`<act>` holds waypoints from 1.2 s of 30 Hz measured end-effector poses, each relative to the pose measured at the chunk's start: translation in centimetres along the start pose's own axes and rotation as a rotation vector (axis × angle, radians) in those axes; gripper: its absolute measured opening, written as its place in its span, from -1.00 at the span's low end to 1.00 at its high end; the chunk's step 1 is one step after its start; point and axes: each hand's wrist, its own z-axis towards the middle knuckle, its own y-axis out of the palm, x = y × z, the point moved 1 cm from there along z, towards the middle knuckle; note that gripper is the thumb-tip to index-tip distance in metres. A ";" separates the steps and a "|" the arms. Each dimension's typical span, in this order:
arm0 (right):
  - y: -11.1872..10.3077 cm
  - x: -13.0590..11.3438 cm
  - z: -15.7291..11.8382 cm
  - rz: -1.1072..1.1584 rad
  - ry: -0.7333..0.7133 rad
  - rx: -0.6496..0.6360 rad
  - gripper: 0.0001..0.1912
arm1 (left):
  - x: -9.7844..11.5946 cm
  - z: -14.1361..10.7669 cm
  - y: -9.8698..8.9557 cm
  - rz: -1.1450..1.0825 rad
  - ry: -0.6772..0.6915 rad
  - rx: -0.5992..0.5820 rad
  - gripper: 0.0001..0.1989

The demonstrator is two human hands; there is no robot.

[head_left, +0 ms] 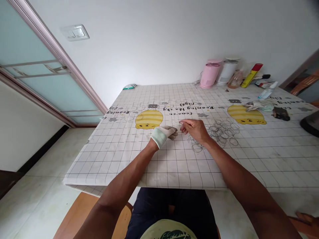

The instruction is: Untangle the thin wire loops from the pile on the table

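My left hand point(167, 132) wears a pale glove with a light green cuff. It rests low over the checked tablecloth, its fingers pressed together and pointing right; whatever they may hold is hidden. Just to its right is my bare right hand point(195, 128), thumb and forefinger pinched on what looks like a thin wire ring, very faint at the fingertips. A small gap separates the two hands. A loose tangle of thin grey wire rings point(223, 132) lies beside and partly behind my right hand and wrist.
The tablecloth point(119, 159) covers a table against a white wall. At the back right stand a pink cylinder point(210, 74), a white cylinder point(226, 71) and a yellow can point(251, 76). A spray bottle point(267, 91), another glove point(260, 105) and a dark object point(281, 114) lie right.
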 end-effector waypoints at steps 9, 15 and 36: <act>-0.8 0.1 0.1 -0.121 0.070 -0.061 -0.67 | 0.2 0.1 0.2 0.020 -0.013 0.082 -0.89; -0.5 -0.6 -0.1 -0.119 0.068 -0.073 -0.67 | 0.6 0.2 -0.4 0.073 0.006 0.125 -0.88; -0.7 -1.0 -0.2 -0.102 0.063 -0.032 -0.65 | 0.1 0.6 -2.4 -0.139 0.082 0.216 -0.43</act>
